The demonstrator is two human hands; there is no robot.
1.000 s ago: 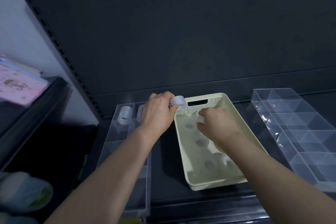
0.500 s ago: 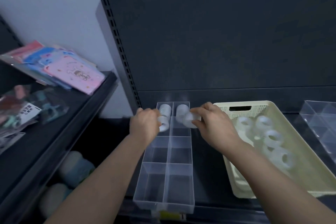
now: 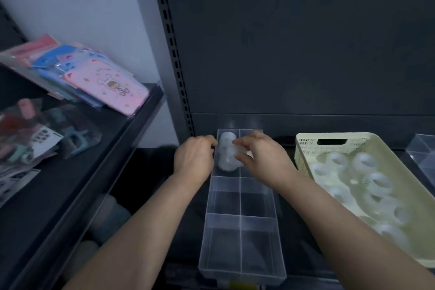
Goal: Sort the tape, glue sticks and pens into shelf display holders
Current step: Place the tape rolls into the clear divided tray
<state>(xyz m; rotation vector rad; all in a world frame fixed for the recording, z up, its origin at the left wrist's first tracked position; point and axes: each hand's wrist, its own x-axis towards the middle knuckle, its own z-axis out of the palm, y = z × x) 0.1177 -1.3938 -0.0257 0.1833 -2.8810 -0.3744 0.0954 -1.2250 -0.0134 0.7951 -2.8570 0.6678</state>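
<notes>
A clear divided holder [image 3: 241,226] stands on the dark shelf in front of me. Two translucent tape rolls [image 3: 226,162] lie in its back left compartment. My right hand [image 3: 263,160] reaches over the back of the holder and pinches another tape roll [image 3: 236,151] between thumb and forefinger, just above the middle divider. My left hand [image 3: 195,158] sits against the holder's left wall with loosely curled fingers, and I see nothing in it. To the right, a cream basket [image 3: 306,141] holds several more tape rolls [image 3: 379,182].
A second clear holder [image 3: 422,150] shows at the far right edge. The slotted shelf upright [image 3: 170,49] and dark back panel rise behind. On the left, a lower shelf carries pink and blue packaged items [image 3: 106,82]. The holder's front compartments hold nothing.
My view swung left from the basket to the clear holder. Both hands carried tape rolls to its back compartments. The left hand's roll now lies in the back left compartment.
</notes>
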